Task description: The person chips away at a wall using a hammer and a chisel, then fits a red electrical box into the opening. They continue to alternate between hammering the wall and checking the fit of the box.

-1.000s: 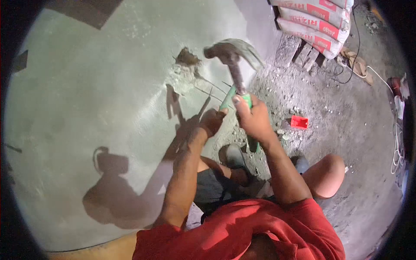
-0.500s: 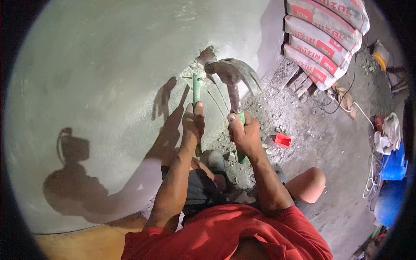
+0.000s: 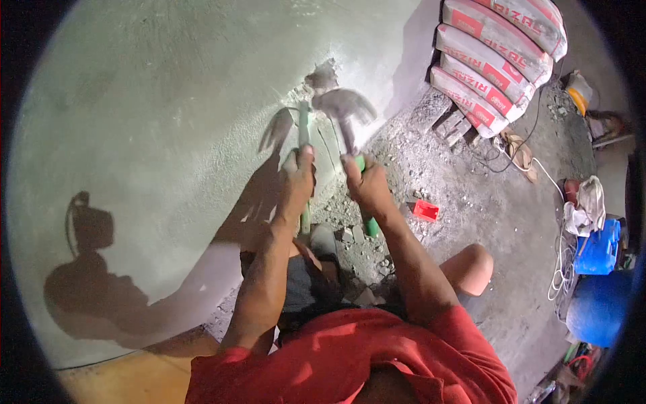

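My left hand (image 3: 298,173) is closed around a green chisel-like tool (image 3: 303,124), whose upper end lies near a chipped hole (image 3: 321,75) in the grey plastered wall (image 3: 168,101). Its lower end shows below my fist. In my right hand (image 3: 369,183) is a claw hammer (image 3: 345,108) with a green handle. The hammer head is blurred and sits just right of the chisel's upper end; whether they touch I cannot tell. Thin cracks run down the wall beneath the head.
Rubble (image 3: 397,155) lies along the wall's foot, with a red box (image 3: 426,210) on the floor. Stacked cement bags (image 3: 484,74) stand at upper right. A cable, a blue container (image 3: 599,248) and a blue drum (image 3: 597,310) are at the right.
The hammer head has swung left and closer to the chisel, and my right hand has moved left and slightly up. The whole view has shifted a little.
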### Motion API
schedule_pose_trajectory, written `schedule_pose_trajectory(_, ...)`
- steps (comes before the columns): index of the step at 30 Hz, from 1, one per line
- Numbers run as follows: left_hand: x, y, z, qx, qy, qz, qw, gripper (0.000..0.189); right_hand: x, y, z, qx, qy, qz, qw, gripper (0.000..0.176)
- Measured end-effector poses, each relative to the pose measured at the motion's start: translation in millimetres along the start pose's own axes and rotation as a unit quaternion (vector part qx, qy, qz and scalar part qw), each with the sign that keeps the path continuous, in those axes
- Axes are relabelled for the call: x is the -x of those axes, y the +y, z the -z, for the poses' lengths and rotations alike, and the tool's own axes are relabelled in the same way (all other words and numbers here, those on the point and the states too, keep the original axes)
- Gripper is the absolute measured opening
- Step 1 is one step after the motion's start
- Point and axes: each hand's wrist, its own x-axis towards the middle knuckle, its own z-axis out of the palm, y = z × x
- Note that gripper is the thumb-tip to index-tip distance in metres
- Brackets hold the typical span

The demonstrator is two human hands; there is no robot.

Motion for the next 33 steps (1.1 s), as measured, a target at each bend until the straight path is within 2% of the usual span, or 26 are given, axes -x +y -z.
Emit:
schedule_pose_trajectory(2, 0, -5, 1, 0.007, -0.003, 0.013, 1.000, 0.048, -8, -5, 5, -0.098, -0.014, -0.103, 0.990, 0.038)
schedule_pose_trajectory(3, 1, -4, 2, 0.003, -0.002, 0.013, 1.000, 0.048, -3, -2, 9, -0.117, 0.007, -0.106, 0.987, 0.039)
schedule_pose_trajectory(4, 3, -6, 2, 0.056, -0.028, 0.036, 0.997, 0.048, 8, -9, 12, -0.120, 0.003, -0.110, 0.987, 0.039)
schedule_pose_trajectory(5, 0, -4, 2, 0.111, -0.053, 0.051, 0.991, 0.048, 15, -18, 17, -0.145, 0.031, -0.063, 0.987, 0.040)
schedule_pose_trajectory(7, 1, -10, -1, 0.129, -0.047, 0.075, 0.988, 0.046, 22, -10, 15, -0.170, 0.072, 0.015, 0.983, 0.043)
schedule_pose_trajectory(8, -2, -12, -2, 0.155, -0.041, 0.093, 0.983, 0.044, 26, -10, 2, -0.191, 0.078, 0.007, 0.979, 0.046)
schedule_pose_trajectory(9, -2, -16, -2, 0.157, -0.051, 0.047, 0.985, 0.041, 18, 1, -7, -0.098, 0.055, 0.032, 0.993, 0.049)
schedule_pose_trajectory(11, -1, -12, -4, 0.143, -0.032, 0.029, 0.989, 0.040, -5, 21, -21, 0.058, 0.026, 0.051, 0.997, 0.054)
schedule_pose_trajectory(12, -1, -12, -6, 0.130, -0.022, 0.020, 0.991, 0.040, -2, 28, -19, 0.055, 0.030, 0.053, 0.997, 0.054)
schedule_pose_trajectory(13, -11, -17, -4, 0.118, -0.056, 0.045, 0.990, 0.043, -4, 30, -12, 0.029, 0.039, 0.002, 0.999, 0.054)
schedule_pose_trajectory(14, -18, -26, -8, 0.123, -0.053, 0.043, 0.990, 0.043, -2, 36, -4, 0.006, 0.042, -0.053, 0.998, 0.055)
schedule_pose_trajectory(15, -21, -38, -14, -0.061, -0.083, -0.093, 0.990, 0.044, 7, 36, 7, -0.009, 0.049, -0.072, 0.996, 0.052)
schedule_pose_trajectory(16, -15, -20, -18, -0.240, -0.106, -0.228, 0.938, 0.045, 12, 43, 17, 0.000, 0.046, -0.070, 0.997, 0.052)
schedule_pose_trajectory(17, -3, -5, -21, -0.259, -0.176, -0.113, 0.943, 0.047, 22, 51, 29, -0.022, 0.058, -0.075, 0.995, 0.044)
schedule_pose_trajectory(18, -2, -3, -29, -0.250, -0.178, -0.112, 0.945, 0.047, 31, 58, 42, -0.046, 0.074, -0.079, 0.993, 0.039)
schedule_pose_trajectory(20, -13, 4, -39, -0.116, -0.060, -0.117, 0.985, 0.046, 47, 61, 71, -0.043, 0.095, -0.087, 0.991, 0.044)
schedule_pose_trajectory(22, -39, 6, -46, -0.081, -0.076, -0.119, 0.987, 0.042, 62, 50, 93, 0.000, 0.105, -0.100, 0.989, 0.042)
schedule_pose_trajectory(24, -61, -11, -64, -0.020, -0.033, -0.137, 0.990, 0.044, 75, 53, 109, 0.060, 0.105, -0.085, 0.989, 0.041)
schedule_pose_trajectory(25, -61, -5, -64, -0.026, -0.026, -0.097, 0.995, 0.044, 80, 50, 110, 0.068, 0.104, -0.085, 0.989, 0.041)
schedule_pose_trajectory(30, -46, -9, -64, -0.044, 0.015, -0.111, 0.993, 0.042, 97, 15, 109, 0.031, 0.067, -0.033, 0.997, 0.044)
schedule_pose_trajectory(32, -41, 2, -65, -0.045, 0.082, -0.092, 0.991, 0.041, 94, 7, 108, 0.030, 0.059, -0.024, 0.998, 0.044)
schedule_pose_trajectory(33, -37, -2, -73, 0.032, 0.181, -0.120, 0.976, 0.040, 93, 2, 106, 0.037, 0.061, -0.013, 0.997, 0.044)
